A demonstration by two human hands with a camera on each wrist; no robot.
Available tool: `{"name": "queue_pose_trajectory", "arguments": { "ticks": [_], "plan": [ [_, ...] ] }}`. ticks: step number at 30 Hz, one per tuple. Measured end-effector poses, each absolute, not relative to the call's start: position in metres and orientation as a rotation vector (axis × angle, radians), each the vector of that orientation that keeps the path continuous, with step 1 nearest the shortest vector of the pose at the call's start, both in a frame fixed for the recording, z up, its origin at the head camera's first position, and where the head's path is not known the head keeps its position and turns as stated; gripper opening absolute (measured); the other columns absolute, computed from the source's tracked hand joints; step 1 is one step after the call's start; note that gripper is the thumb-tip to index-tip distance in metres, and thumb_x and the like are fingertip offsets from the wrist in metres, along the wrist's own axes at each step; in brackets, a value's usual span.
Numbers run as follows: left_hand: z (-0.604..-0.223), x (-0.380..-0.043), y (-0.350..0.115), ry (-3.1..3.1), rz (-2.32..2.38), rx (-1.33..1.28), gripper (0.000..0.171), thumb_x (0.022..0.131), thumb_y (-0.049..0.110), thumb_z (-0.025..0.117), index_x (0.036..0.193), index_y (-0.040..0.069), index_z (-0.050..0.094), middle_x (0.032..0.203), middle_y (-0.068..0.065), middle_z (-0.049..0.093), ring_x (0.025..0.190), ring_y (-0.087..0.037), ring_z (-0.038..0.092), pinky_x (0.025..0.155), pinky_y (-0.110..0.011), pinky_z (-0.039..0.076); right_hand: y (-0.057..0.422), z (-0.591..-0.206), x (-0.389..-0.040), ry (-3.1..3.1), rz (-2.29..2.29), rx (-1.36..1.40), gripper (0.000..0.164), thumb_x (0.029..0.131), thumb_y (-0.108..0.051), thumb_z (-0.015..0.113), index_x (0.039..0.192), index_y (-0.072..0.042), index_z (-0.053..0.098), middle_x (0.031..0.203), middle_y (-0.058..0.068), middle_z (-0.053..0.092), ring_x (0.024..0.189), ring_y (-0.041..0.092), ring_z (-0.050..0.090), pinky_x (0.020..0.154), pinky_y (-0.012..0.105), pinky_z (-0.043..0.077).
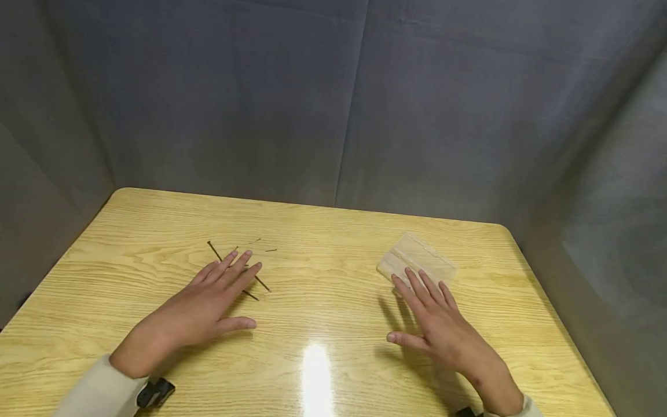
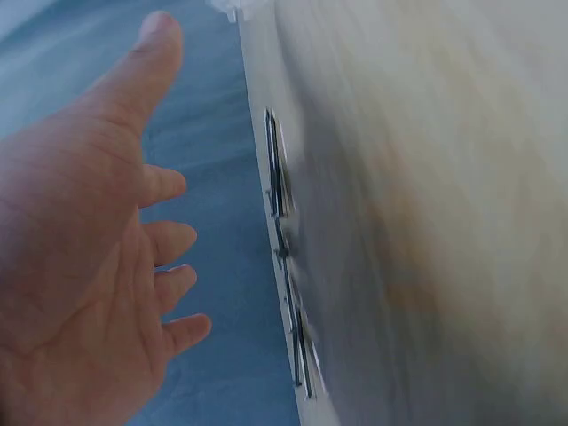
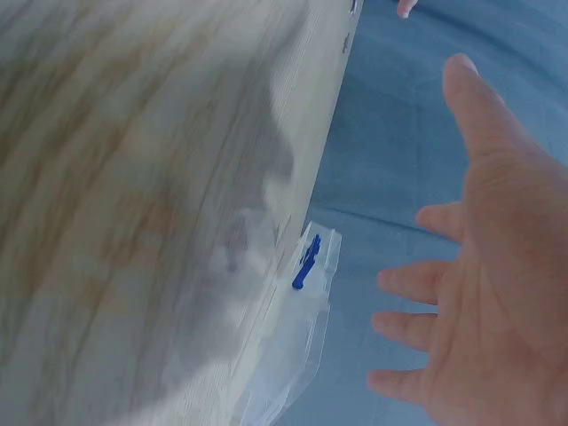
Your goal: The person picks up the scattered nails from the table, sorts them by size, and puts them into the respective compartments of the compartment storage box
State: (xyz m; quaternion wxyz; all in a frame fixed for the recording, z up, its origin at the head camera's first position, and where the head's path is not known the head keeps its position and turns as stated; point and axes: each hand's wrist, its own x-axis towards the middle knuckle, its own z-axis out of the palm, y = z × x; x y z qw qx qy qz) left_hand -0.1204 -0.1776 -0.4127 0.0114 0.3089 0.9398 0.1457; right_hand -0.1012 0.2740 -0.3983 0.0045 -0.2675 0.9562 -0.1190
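Observation:
My left hand [image 1: 200, 307] hovers palm down on the left side, its fingers spread over several dark, thin nails [image 1: 213, 250] of different lengths and partly hiding them. The left wrist view shows the nails [image 2: 273, 164] lying on the tabletop, with the palm [image 2: 80, 266] raised above and nothing in it. On the right, a clear plastic case [image 1: 424, 258] lies flat at an angle. My right hand [image 1: 443, 327] is held above its near edge, fingers straight and thumb out. In the right wrist view a small blue piece [image 3: 307, 264] shows at the case [image 3: 288, 342].
The wood-grain table [image 1: 323, 278] has rounded far corners. Grey cloth [image 1: 260, 116] hangs behind it and along both sides. A light glare [image 1: 316, 376] lies on the near middle of the tabletop. A black strap device [image 1: 156, 392] sits at the left cuff.

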Motion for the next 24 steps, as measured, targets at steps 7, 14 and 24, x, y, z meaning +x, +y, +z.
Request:
{"name": "queue_pose_trajectory", "arguments": {
  "ticks": [7,14,24],
  "plan": [
    [-0.410,-0.126,-0.191,2.974,0.416,0.954,0.089,0.098,0.063,0.055,0.163,0.010,0.027,0.169,-0.018,0.015,0.153,-0.040,0.016,0.116,-0.060,0.020,0.285,-0.399,-0.104,3.006,-0.412,-0.748,0.095,0.094,-0.061,0.064,0.166,-0.023,0.015,0.168,0.018,0.019,0.152,0.043,0.015,0.114,0.069,0.011],
    [-0.411,-0.130,-0.202,2.969,0.463,0.911,0.087,0.099,0.060,0.057,0.161,0.006,0.030,0.166,-0.023,0.021,0.150,-0.046,0.022,0.113,-0.064,0.024,0.294,-0.397,-0.107,3.077,-0.388,-0.705,0.087,0.099,-0.057,0.061,0.165,-0.015,0.023,0.161,0.023,0.033,0.145,0.049,0.030,0.110,0.069,0.023],
    [-0.411,-0.131,-0.221,3.039,0.491,0.831,0.078,0.099,0.049,0.065,0.157,0.003,0.038,0.158,-0.028,0.035,0.144,-0.048,0.033,0.108,-0.066,0.032,0.306,-0.398,-0.110,3.128,-0.355,-0.622,0.079,0.101,-0.053,0.061,0.160,-0.009,0.033,0.155,0.025,0.041,0.137,0.052,0.039,0.106,0.069,0.029]
  ]
}}
